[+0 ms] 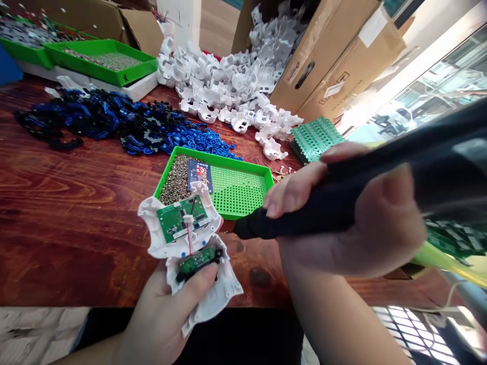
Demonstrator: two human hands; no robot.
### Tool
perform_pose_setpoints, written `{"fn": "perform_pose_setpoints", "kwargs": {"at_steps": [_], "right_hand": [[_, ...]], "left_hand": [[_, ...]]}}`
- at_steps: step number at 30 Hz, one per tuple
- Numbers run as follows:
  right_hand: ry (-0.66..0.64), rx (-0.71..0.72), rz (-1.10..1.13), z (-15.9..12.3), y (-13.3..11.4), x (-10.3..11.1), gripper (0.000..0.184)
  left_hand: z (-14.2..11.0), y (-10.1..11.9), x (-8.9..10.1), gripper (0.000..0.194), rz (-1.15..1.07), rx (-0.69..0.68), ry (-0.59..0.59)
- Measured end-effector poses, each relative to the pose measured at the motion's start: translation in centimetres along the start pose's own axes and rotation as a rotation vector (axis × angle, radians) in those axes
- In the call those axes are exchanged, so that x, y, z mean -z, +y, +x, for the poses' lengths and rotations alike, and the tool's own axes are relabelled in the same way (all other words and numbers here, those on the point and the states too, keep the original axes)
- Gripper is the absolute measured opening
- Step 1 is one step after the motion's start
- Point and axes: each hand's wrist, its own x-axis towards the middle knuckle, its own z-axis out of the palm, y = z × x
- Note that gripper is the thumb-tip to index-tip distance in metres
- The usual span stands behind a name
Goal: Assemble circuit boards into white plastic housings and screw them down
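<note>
White plastic fills the left hand: its fingers curl under the lower shell while the thumb presses on the small board seated inside. A thin wire runs from there up to the large board in the upper shell, which sits just beyond, inner side up. The right hand is wrapped round a dark driver, whose tip points at the shells without touching them.

This looks like the fastening step, with the small board being held in place for a screw. The next move seems to call for bringing the tip square onto a screw hole while the thumb keeps the board from shifting and the wire clear.

Just past the shells, a green tray on the table holds screws and a blue card. Farther out lie blue rings, blue and black parts, a heap of white shells and stacked green boards, near a cardboard box.
</note>
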Motion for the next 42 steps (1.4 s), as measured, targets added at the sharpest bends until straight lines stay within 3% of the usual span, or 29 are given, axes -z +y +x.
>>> {"fn": "perform_pose_setpoints", "kwargs": {"at_steps": [4, 7, 11, 17, 21, 25, 29, 36, 42], "right_hand": [[-0.100, 0.018, 0.077, -1.1, 0.2, -0.4, 0.041], [-0.137, 0.075, 0.084, -1.3, 0.6, -0.1, 0.031], [-0.031, 0.194, 0.063, -0.2, 1.8, 0.9, 0.014], [0.171, 0.324, -0.093, 4.6, 6.5, 3.4, 0.014], [0.172, 0.302, -0.133, 7.0, 9.3, 4.4, 0.023], [0.137, 0.255, -0.119, 7.2, 10.9, 4.3, 0.027], [0.093, 0.225, -0.093, 6.8, 11.3, 3.8, 0.024], [0.080, 0.237, -0.063, 6.8, 11.2, 3.8, 0.022], [0.101, 0.233, -0.140, 6.8, 10.9, 3.3, 0.025]], "left_hand": [[0.8, 0.3, -0.7, 0.061, -0.147, -0.093, -0.052], [1.1, 0.4, -0.9, 0.045, -0.161, -0.104, -0.064], [1.2, 0.6, -0.7, 0.034, -0.161, -0.094, 0.000], [1.3, 0.7, -0.4, 0.039, -0.126, -0.068, 0.024], [0.9, 0.4, -0.5, 0.032, -0.072, -0.003, 0.035], [0.4, -0.5, -0.7, 0.027, -0.062, 0.135, -0.031], [-0.1, -1.5, -1.1, 0.032, -0.101, 0.212, -0.102], [-0.3, -1.5, -1.5, 0.039, -0.072, 0.254, -0.120], [0.3, -1.3, -1.1, 0.031, 0.005, 0.246, -0.210]]}}
